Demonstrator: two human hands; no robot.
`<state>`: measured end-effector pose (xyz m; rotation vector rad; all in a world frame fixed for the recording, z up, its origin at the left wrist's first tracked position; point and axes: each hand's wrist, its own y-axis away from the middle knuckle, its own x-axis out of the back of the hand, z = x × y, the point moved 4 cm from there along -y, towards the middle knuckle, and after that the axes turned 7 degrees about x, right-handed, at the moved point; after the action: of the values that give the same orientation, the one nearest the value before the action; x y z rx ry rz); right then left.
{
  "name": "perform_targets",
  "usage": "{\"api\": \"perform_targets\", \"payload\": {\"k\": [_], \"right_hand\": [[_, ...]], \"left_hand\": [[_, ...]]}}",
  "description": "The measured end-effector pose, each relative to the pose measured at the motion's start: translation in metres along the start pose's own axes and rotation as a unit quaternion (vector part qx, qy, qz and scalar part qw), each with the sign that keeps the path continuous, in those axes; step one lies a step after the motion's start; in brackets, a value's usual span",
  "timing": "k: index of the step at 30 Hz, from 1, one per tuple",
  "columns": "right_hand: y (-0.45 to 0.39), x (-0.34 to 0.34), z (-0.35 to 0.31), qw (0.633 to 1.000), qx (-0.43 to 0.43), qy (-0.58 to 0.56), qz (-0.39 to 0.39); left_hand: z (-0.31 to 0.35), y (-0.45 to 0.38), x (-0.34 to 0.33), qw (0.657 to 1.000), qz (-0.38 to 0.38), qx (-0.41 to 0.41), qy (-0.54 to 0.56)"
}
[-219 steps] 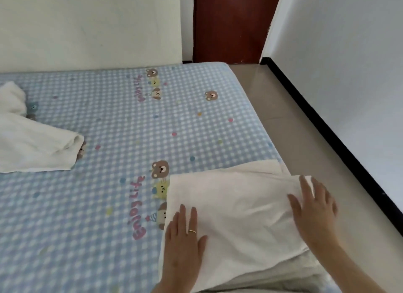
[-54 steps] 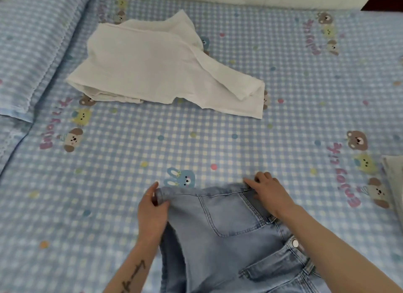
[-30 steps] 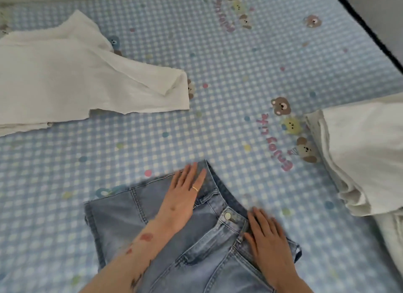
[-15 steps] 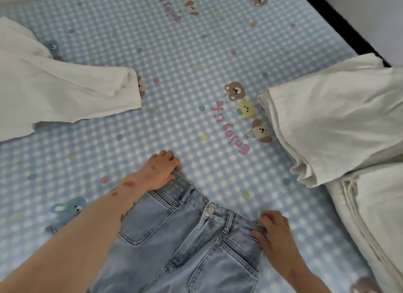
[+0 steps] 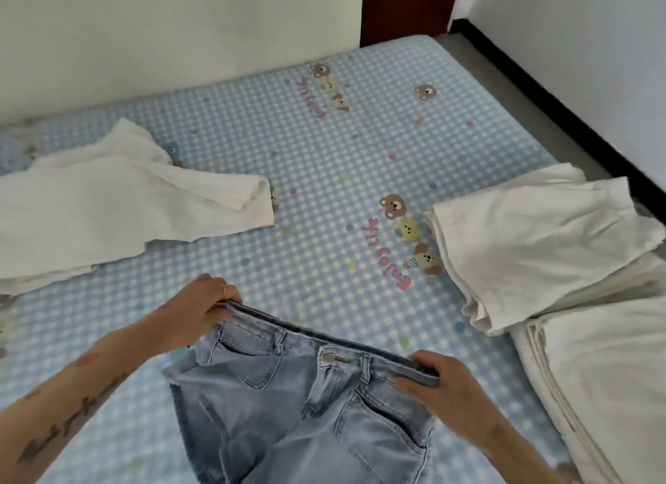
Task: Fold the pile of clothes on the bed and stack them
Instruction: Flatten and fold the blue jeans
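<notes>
We pinch the light-blue denim jeans (image 5: 299, 393) by the waistband, left hand (image 5: 201, 312) and right hand (image 5: 438, 382) at opposite ends, above the blue checked bedsheet (image 5: 324, 180).

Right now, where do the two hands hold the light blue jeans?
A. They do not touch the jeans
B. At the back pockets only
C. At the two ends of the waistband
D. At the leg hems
C: the left hand pinches one end of the waistband of the jeans and the right hand grips the other end, with the button between them.
</notes>
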<state>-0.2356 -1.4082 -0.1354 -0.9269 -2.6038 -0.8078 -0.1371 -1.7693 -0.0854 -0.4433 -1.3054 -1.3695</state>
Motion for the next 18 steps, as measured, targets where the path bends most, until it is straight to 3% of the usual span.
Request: {"api": "perform_targets", "payload": {"k": [8, 11, 13, 18], "right_hand": [[0.105, 0.031, -0.183, 0.981, 0.142, 0.126, 0.046], [0.152, 0.034, -0.238, 0.968, 0.2, 0.148, 0.023], [0.184, 0.034, -0.271, 0.955, 0.241, 0.168, -0.032], [0.257, 0.036, -0.345, 0.853, 0.385, 0.32, -0.146]], "left_hand": [[0.016, 0.191, 0.107, 0.978, 0.188, -0.002, 0.087], [0.026, 0.253, 0.137, 0.952, 0.288, -0.005, 0.101], [0.035, 0.297, 0.153, 0.928, 0.353, -0.013, 0.117], [0.054, 0.384, 0.181, 0.855, 0.488, -0.002, 0.173]]}}
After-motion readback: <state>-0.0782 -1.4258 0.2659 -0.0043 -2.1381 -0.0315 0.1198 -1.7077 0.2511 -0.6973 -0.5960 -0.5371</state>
